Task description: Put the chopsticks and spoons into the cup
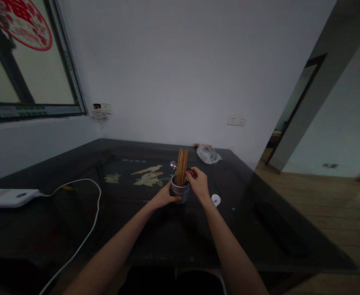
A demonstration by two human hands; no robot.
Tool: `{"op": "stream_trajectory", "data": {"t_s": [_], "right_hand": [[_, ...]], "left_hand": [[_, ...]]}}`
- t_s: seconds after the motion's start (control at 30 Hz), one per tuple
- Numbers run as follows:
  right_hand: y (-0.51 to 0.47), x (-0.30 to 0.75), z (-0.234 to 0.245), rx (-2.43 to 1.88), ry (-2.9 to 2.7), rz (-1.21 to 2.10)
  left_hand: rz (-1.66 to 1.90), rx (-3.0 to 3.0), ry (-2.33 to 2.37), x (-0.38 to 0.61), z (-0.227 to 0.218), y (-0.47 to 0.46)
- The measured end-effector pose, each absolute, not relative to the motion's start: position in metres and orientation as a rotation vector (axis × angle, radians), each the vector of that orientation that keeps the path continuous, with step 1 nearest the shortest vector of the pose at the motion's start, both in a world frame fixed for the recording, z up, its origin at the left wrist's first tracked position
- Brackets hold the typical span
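Note:
A grey metal cup stands on the dark table, holding a bundle of wooden chopsticks upright. The round bowl of a metal spoon sticks up at the cup's left side. My left hand is wrapped round the cup's left side, with the thumb across its front. At the right of the rim my right hand pinches a small, thin, partly shiny item beside the chopsticks; its kind is too dark to make out. A white spoon with a blue mark lies beside my right wrist, partly hidden by it.
A crumpled clear plastic bag lies at the table's back edge. To the left, a white device trails a white cable over the table. A long dark object rests at the right. Walls border the back and left.

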State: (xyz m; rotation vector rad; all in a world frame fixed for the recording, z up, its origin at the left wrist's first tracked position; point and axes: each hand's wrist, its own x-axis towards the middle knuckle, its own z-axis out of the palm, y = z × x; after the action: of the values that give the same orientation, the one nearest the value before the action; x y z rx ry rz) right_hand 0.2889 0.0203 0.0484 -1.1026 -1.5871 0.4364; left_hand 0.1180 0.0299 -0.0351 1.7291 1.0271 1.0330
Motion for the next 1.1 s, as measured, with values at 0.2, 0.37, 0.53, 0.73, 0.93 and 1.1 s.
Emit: {"op": "stream_trajectory", "data": {"t_s": [0.2,0.37,0.53,0.73,0.93,1.1], "right_hand": [[0.035,0.303,0.065,-1.071,-1.590,0.425],[0.055,0.309,0.058,-1.061,-1.625,0.527],[0.065,0.310,0.044,-1.068,-1.677,0.630],[0.068,0.303,0.032,-1.005,-1.637,0.756],[0.069,0.300,0.027,-1.049,-1.509,0.636],[0.064,0.312,0.030,-0.997,-1.463,0.672]], "left_hand": [[1.030,1.685,1.023,0.119,-0.036,0.030],[1.026,1.644,0.984,0.119,-0.034,0.028],[1.044,1.656,0.982,0.117,-0.037,0.030],[1.035,1.662,1.016,0.118,-0.036,0.029],[1.050,1.640,0.990,0.119,-0.035,0.029],[1.020,1.636,1.000,0.119,-0.036,0.029]]}}
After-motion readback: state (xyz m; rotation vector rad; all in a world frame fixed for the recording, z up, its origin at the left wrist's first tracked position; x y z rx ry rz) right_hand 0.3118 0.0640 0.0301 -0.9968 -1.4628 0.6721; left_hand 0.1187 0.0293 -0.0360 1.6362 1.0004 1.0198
